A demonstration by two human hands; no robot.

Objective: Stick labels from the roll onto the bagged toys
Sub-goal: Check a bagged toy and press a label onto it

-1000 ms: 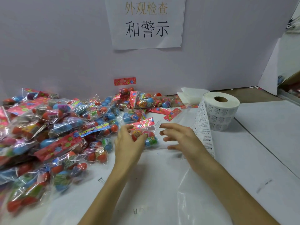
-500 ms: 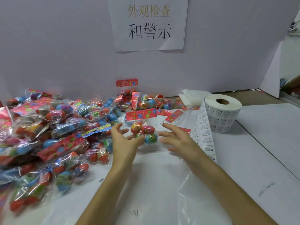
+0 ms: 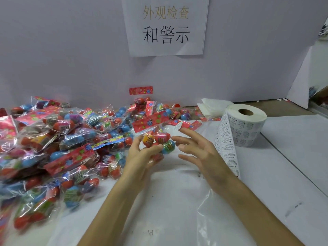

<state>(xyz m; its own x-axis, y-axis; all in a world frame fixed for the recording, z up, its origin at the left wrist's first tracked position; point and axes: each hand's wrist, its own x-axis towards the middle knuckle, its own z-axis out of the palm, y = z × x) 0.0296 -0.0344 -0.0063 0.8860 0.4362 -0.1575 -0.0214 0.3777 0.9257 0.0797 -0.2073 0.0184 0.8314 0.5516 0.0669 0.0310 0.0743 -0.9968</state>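
**One bag in hand, one label about to go on**

The bagged toy [image 3: 156,137], a clear packet of coloured eggs under a red flowered header card, is being held just above the table [image 3: 266,201], in front of the person. The left hand [image 3: 142,157] is gripping it from below, fingers curled round the eggs. The right hand [image 3: 200,150] is hovering just beside it with fingers spread and straight, closing on nothing. A small white label [image 3: 178,125] is riding on the tip of its index finger [image 3: 185,132]; it seems to be stuck there rather than pinched, though the view is soft at that spot.

To the right, the roll [image 3: 246,125] is standing on the table, its strip of labels [image 3: 225,148] trailing down behind the right wrist. To the left, a big pile of bagged toys [image 3: 62,139] is lying in a heap. I judge this bag's label is not yet on, and I cannot tell which bags in the pile are done, so plenty may remain.
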